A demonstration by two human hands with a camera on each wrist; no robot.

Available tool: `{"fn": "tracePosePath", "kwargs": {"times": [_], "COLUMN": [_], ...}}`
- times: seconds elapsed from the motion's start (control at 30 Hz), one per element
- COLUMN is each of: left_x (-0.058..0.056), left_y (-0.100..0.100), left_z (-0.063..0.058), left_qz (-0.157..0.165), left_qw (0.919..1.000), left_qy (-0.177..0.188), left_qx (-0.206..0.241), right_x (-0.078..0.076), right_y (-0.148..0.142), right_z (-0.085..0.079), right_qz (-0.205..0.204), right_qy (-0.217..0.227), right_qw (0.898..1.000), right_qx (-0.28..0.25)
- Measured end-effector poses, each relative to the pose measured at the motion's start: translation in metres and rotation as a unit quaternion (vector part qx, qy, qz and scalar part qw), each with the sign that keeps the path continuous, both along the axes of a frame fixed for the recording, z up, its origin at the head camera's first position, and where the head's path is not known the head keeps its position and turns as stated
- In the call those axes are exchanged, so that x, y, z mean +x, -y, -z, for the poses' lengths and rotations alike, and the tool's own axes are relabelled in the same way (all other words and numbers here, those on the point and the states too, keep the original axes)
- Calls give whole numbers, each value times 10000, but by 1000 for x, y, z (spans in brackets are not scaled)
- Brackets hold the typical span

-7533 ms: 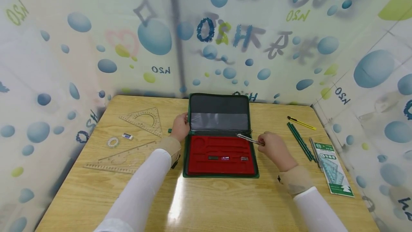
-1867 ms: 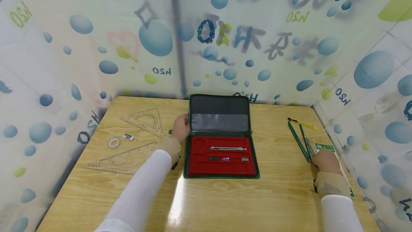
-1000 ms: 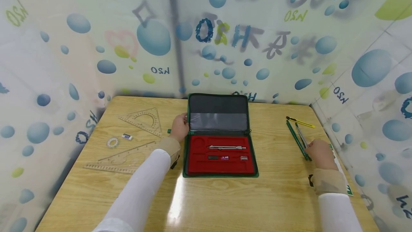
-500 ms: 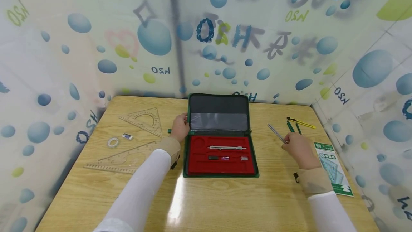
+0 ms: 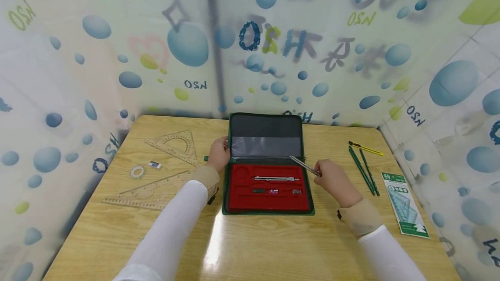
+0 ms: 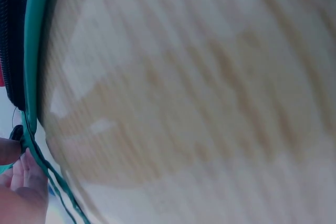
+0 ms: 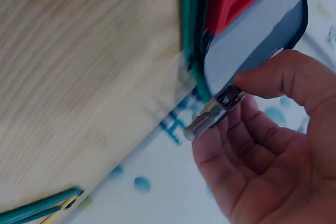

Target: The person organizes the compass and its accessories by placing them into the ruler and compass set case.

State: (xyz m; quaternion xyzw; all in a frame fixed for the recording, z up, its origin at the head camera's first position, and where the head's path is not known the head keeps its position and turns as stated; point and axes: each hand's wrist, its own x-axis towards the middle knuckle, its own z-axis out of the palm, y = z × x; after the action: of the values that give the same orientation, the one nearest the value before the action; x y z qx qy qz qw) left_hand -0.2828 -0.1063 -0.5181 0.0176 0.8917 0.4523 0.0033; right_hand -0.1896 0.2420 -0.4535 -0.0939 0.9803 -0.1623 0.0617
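An open zip case (image 5: 268, 204) with green edging and a red moulded tray stands in the middle of the table, its dark lid (image 5: 267, 125) raised at the back. My left hand (image 5: 218, 154) holds the lid's left edge near the hinge; thumb and fingers (image 6: 31, 177) pinch the green edging in the left wrist view. Over the tray's upper right corner, my right hand (image 5: 332, 181) pinches a slim silver drawing compass (image 5: 304, 166) by its head, legs pointing left. Its round handle and hinge (image 7: 215, 111) show up close. Another compass (image 5: 275, 179) lies in the tray.
Also in the tray are a dark small piece (image 5: 258, 191), a purple one (image 5: 273, 191) and a sharpener (image 5: 297, 191). Clear set squares (image 5: 177, 146), a tape roll (image 5: 137, 171) and an eraser (image 5: 155, 165) lie left; green pencils (image 5: 361, 170), a yellow cutter (image 5: 367, 148) and a printed packet (image 5: 404, 205) lie right.
The first compass went from my right hand into the tray. That hand then picked the second one up beside the pencils and carried it left to the case. My left hand stayed put.
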Motion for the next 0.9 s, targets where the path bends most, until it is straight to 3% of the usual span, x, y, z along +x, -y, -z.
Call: {"fn": "tracePosePath", "kwargs": {"times": [0.23, 0.5, 0.9], "left_x": [0, -2, -1], "left_y": [0, 0, 0], "left_z": [0, 3, 4], "left_qz": [-11, -30, -3], "left_qw": [10000, 9998, 9999], "left_qy": [-35, -151, -87], "left_qx": [-48, -134, -56], "right_x": [-1, -2, -3], "right_y": [31, 54, 67], "right_z": [6, 15, 20], "right_qz": [-754, -1686, -2170], "right_qy": [67, 93, 25], "right_qw": [9971, 9849, 9739], "right_qx": [7, 375, 669]}}
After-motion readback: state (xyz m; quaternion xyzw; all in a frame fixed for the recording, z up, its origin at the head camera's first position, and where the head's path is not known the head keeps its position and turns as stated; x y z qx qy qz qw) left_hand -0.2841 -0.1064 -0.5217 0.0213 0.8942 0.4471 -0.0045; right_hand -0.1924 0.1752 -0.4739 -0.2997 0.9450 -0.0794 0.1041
